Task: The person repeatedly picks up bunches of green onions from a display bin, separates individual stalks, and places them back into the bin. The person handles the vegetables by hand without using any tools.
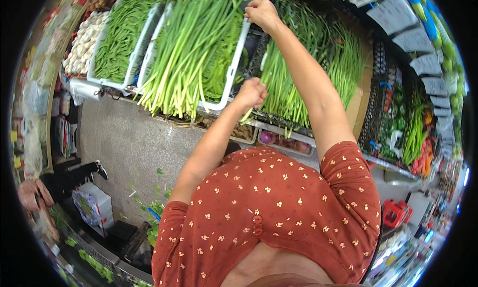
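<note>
My left hand [251,96] is curled around a thin green stalk [246,116], whose pale end sticks out below the fingers. Farther forward, my right hand [262,14] has its fingers bent together beside long green leaves; whether it pinches one is not clear. To the left of both hands, a thick pile of long-stemmed green onions [175,70] lies across a white plastic crate [232,70] of flat green vegetables [218,74]. Thin green stalks [283,82] in a black crate lie just right of my left hand, partly behind my right forearm.
Snow peas [121,40] and garlic bulbs [84,44] stand at the left. Purple onions [283,139] sit on a lower shelf. Price cards [396,14] hang at right. Behind on the left are a seated person [71,179] and a white foam box [101,208].
</note>
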`<state>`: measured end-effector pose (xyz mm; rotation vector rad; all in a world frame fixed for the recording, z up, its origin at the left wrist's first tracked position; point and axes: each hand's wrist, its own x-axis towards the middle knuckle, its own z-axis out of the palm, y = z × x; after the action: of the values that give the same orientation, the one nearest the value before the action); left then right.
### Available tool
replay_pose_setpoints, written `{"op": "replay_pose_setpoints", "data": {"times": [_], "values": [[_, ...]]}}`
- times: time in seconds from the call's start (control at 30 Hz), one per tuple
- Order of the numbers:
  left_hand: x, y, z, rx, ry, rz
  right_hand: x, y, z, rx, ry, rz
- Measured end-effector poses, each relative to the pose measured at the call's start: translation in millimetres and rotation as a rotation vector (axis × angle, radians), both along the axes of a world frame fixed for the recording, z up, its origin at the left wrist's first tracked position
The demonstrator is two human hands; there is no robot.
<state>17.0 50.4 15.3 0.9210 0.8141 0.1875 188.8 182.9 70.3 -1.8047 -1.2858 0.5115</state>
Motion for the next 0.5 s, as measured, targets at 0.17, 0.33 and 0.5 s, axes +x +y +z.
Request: {"op": "replay_pose_setpoints", "data": {"times": [0.17, 0.33, 0.5], "values": [[-2, 4, 6, -0.093, -0.101, 0.054, 34, -126, -29, -0.236, 0.149, -0.136], [1, 18, 12, -0.386, -0.462, 0.218, 30, -216, -80, -0.644, 0.289, -0.28], [10, 14, 4, -0.402, -0.366, 0.183, 15, -220, -89, -0.775, 0.268, -0.145]]}}
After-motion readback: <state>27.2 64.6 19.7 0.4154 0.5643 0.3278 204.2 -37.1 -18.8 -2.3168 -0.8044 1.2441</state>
